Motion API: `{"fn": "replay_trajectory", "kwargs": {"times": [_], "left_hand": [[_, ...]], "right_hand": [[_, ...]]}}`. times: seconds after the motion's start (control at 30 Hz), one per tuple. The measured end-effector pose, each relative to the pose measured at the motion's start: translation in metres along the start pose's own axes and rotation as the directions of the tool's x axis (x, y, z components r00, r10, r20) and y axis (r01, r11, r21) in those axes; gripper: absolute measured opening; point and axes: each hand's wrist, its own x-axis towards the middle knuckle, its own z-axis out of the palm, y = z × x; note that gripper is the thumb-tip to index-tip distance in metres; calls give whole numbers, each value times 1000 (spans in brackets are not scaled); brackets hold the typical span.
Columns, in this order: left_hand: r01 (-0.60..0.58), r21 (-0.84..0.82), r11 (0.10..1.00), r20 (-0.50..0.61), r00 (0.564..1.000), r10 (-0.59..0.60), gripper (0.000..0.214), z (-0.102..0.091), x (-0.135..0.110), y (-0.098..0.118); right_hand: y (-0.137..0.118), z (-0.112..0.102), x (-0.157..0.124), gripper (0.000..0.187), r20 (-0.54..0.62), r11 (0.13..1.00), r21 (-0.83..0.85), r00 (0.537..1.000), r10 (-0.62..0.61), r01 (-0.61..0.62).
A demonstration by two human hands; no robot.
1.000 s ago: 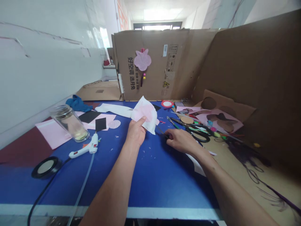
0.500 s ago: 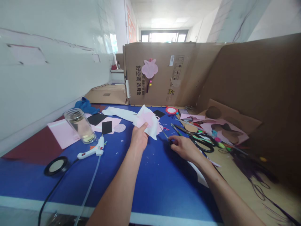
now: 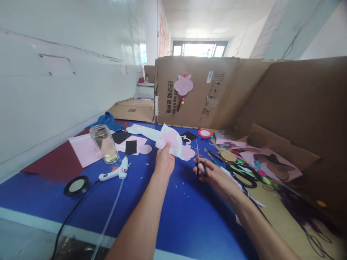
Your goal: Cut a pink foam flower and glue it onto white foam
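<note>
My left hand (image 3: 165,159) pinches a white sheet (image 3: 177,146) with a pink cut-out piece (image 3: 171,136) lying on it, the thumb pressed on top. To the right, my right hand (image 3: 210,171) holds small black-handled scissors (image 3: 201,168), their blades pointing up and away from me. A gap separates the blades from the white sheet. Just behind the sheet lies a pink scalloped cut-out (image 3: 188,152) on the blue table (image 3: 173,216).
On the left are a glass jar (image 3: 105,146) of pale liquid, a white glue gun (image 3: 116,172) with its cord, and a black tape roll (image 3: 76,186). Large scissors (image 3: 244,177) and pink scraps lie at right. Cardboard walls (image 3: 230,94) stand behind.
My right hand has lifted the small scissors off the table, and their blades now point upward. The left hand still grips the white sheet. The whole view has shifted slightly.
</note>
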Motion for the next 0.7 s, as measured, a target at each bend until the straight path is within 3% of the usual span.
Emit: {"fn": "replay_trajectory", "kwargs": {"times": [0.13,0.33,0.7], "left_hand": [[-19,-14,1000,8,1000,19,43,-1,-1,3],[-57,-10,998,14,998,57,46,3,-3,6],[-147,23,989,62,987,145,53,6,-4,2]], "right_hand": [[-2,19,-9,54,49,996,79,998,-49,45],[2,39,-16,52,150,996,71,987,-57,46],[8,48,-16,52,237,999,40,971,-17,8]]}}
